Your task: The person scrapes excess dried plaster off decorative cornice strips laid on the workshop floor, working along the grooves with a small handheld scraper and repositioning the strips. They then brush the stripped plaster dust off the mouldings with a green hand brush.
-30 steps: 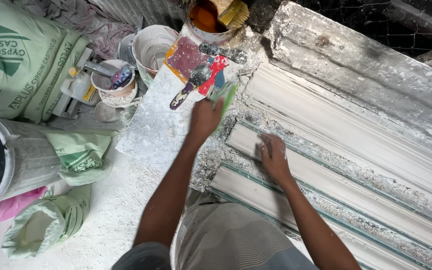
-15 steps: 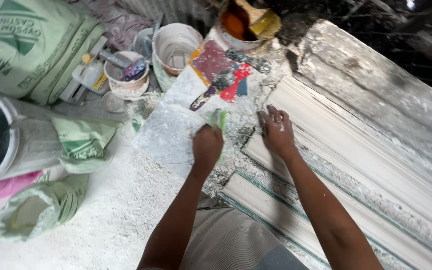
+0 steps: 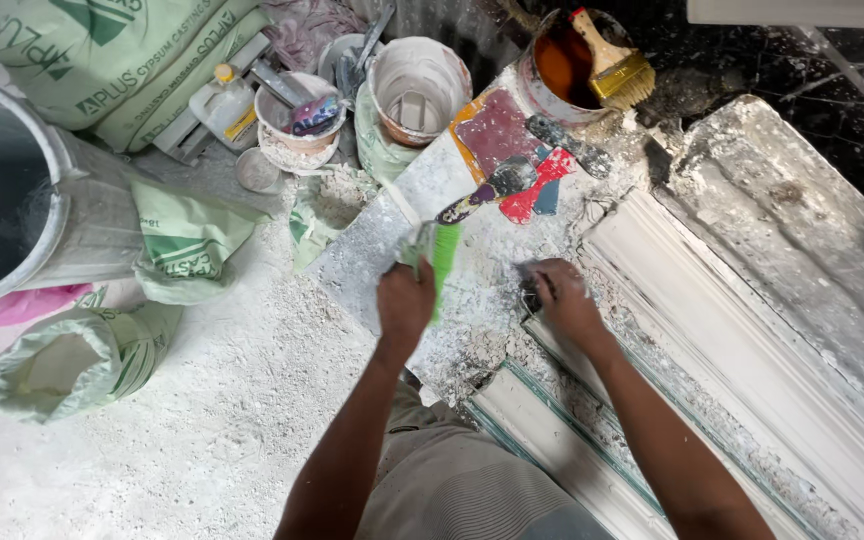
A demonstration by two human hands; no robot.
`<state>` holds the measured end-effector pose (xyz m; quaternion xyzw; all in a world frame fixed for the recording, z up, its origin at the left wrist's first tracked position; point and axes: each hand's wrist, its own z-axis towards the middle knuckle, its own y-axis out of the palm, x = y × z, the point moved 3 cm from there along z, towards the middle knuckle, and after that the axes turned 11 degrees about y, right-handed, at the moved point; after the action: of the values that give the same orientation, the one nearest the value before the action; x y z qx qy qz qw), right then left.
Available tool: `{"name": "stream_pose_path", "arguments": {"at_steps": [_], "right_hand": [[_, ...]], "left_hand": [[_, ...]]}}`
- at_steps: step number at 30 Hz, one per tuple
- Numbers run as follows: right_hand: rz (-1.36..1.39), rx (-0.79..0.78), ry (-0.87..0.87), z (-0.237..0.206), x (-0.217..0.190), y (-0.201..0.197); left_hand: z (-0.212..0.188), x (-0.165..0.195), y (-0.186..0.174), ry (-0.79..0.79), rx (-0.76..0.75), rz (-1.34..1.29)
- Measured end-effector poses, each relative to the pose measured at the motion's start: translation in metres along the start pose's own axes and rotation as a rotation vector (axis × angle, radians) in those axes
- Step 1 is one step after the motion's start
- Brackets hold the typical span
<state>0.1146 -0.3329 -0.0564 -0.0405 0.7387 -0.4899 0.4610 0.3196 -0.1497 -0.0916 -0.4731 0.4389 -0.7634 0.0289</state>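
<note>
My left hand [image 3: 404,303] grips a green flat scraper [image 3: 439,256], its blade pointing away from me over a plaster-dusted board [image 3: 372,250]. My right hand [image 3: 559,296] rests with bent fingers on the near end of a long white plaster moulding [image 3: 752,350], at a dark crumbly patch. Whether it pinches anything is unclear. Just beyond the scraper, a putty knife [image 3: 487,190] with a stained handle lies on the board. Red and blue plastic pieces [image 3: 537,195] lie beside it.
A tub of brown liquid [image 3: 562,65] with a yellow brush [image 3: 612,65] stands at the back. Several dirty buckets [image 3: 417,90], a large grey drum [image 3: 12,200], green sacks [image 3: 102,50] and loose white powder [image 3: 222,400] crowd the left. A second moulding [image 3: 542,440] lies near my knees.
My left hand has drawn the green scraper back toward me along the board. My right hand has slid left off the moulding's top to its near end. The view has tilted.
</note>
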Motion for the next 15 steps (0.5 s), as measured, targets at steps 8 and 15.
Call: {"name": "stream_pose_path", "arguments": {"at_steps": [8,15], "right_hand": [[0.11,-0.026,-0.109,0.008,-0.032,0.058],[0.371,0.108,0.138,0.007,-0.012,0.067]], "left_hand": [[-0.003,-0.016,-0.033,0.111,-0.096,-0.031],[-0.08,0.004,0.006,0.057,-0.331,-0.322]]}}
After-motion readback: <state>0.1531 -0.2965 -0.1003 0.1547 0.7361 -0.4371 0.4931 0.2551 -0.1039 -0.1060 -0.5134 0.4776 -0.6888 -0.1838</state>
